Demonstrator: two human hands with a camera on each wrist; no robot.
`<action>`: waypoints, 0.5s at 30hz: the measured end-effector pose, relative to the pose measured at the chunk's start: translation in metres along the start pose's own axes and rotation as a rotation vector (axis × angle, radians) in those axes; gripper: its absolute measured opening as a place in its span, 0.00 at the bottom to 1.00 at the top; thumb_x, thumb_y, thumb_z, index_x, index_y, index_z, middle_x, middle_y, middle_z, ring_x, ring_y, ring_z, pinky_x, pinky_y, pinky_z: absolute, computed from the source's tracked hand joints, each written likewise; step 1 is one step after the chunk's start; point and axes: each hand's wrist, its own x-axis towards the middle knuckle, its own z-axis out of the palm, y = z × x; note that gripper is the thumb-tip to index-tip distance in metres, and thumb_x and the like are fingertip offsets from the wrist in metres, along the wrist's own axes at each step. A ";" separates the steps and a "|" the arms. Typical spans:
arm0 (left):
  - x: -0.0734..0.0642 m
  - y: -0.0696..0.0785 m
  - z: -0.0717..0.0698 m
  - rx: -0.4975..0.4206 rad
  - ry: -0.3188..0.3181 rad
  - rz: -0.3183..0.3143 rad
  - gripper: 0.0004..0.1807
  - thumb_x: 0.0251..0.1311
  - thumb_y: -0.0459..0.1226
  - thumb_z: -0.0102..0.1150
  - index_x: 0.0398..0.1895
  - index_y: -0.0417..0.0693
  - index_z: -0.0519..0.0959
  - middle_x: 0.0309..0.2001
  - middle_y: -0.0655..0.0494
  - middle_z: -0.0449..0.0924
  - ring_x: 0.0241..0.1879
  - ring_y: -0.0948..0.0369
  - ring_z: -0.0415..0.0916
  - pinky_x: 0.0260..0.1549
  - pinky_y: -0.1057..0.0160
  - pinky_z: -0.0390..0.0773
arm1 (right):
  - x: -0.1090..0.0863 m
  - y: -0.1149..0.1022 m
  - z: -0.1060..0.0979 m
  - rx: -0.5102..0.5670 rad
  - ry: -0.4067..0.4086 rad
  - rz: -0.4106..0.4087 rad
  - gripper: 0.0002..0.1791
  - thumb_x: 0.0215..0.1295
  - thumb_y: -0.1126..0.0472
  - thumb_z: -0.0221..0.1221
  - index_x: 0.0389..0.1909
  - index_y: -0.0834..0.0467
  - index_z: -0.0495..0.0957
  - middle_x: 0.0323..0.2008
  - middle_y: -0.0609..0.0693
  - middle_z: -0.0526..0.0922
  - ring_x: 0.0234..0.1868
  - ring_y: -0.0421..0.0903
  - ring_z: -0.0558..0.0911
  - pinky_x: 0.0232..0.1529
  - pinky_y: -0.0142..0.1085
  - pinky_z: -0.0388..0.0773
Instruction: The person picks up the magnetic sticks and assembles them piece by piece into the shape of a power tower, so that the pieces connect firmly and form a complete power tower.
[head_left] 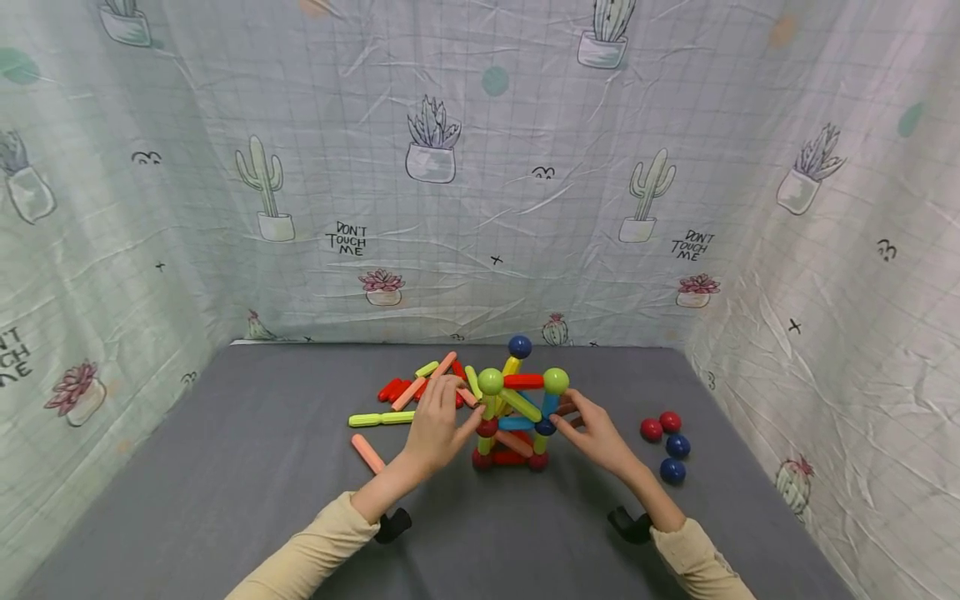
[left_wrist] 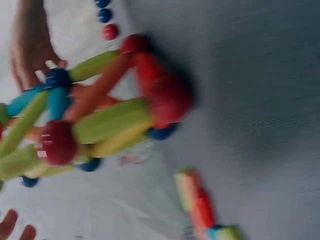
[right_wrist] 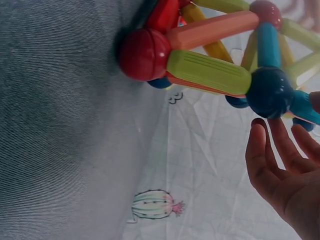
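Observation:
A frame of coloured rods and balls (head_left: 521, 381) stands on the table between both hands, with red balls at its base and lime balls (head_left: 556, 382) on top. My left hand (head_left: 435, 429) is at its left side, fingers loosely bent, the thumb tip beside an upright lime rod (head_left: 489, 407). In the left wrist view two of its fingertips (left_wrist: 7, 225) show apart from the frame. At the right side my right hand (head_left: 597, 433) holds an upright blue rod (right_wrist: 302, 106) between thumb and fingers, with a fingertip against the dark blue ball (right_wrist: 270, 92) below it.
Loose red, salmon and lime rods (head_left: 408, 393) are heaped behind my left hand. One lime rod (head_left: 381, 419) and a salmon rod (head_left: 367, 452) lie nearer. Two red balls (head_left: 651, 430) and two blue balls (head_left: 672, 471) rest at the right. A printed curtain (head_left: 495, 192) encloses the table.

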 end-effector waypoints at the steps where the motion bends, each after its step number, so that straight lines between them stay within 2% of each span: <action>1: -0.007 -0.002 0.002 -0.006 -0.022 -0.005 0.18 0.47 0.40 0.64 0.36 0.40 0.69 0.32 0.50 0.70 0.34 0.57 0.67 0.36 0.62 0.71 | -0.001 0.001 0.001 0.000 -0.004 0.008 0.17 0.62 0.59 0.53 0.50 0.62 0.68 0.41 0.58 0.78 0.41 0.51 0.79 0.35 0.34 0.77; 4: -0.023 -0.004 0.007 0.027 -0.110 0.003 0.17 0.47 0.43 0.65 0.34 0.43 0.72 0.31 0.53 0.71 0.31 0.59 0.66 0.31 0.64 0.69 | -0.001 0.001 0.002 0.004 -0.007 0.011 0.14 0.62 0.59 0.53 0.46 0.61 0.71 0.40 0.56 0.78 0.40 0.50 0.79 0.35 0.35 0.77; 7: -0.032 -0.001 0.013 0.088 -0.160 0.020 0.18 0.46 0.45 0.65 0.36 0.45 0.74 0.32 0.54 0.73 0.33 0.59 0.67 0.29 0.64 0.69 | -0.002 -0.010 0.001 0.006 -0.005 -0.002 0.12 0.61 0.62 0.54 0.43 0.64 0.72 0.39 0.57 0.78 0.39 0.52 0.80 0.35 0.36 0.78; 11: -0.033 0.004 0.016 0.143 -0.174 0.009 0.18 0.46 0.45 0.65 0.37 0.46 0.73 0.33 0.53 0.73 0.33 0.58 0.68 0.26 0.65 0.68 | -0.003 -0.019 0.002 0.004 0.008 -0.005 0.11 0.59 0.67 0.55 0.42 0.66 0.73 0.38 0.60 0.78 0.39 0.55 0.80 0.34 0.38 0.78; 15: -0.030 0.005 0.015 0.173 -0.176 -0.001 0.19 0.46 0.45 0.65 0.37 0.45 0.74 0.32 0.52 0.74 0.33 0.58 0.68 0.26 0.65 0.69 | -0.004 -0.006 0.007 -0.015 0.012 0.001 0.10 0.59 0.64 0.56 0.41 0.62 0.74 0.38 0.56 0.79 0.38 0.51 0.80 0.34 0.35 0.78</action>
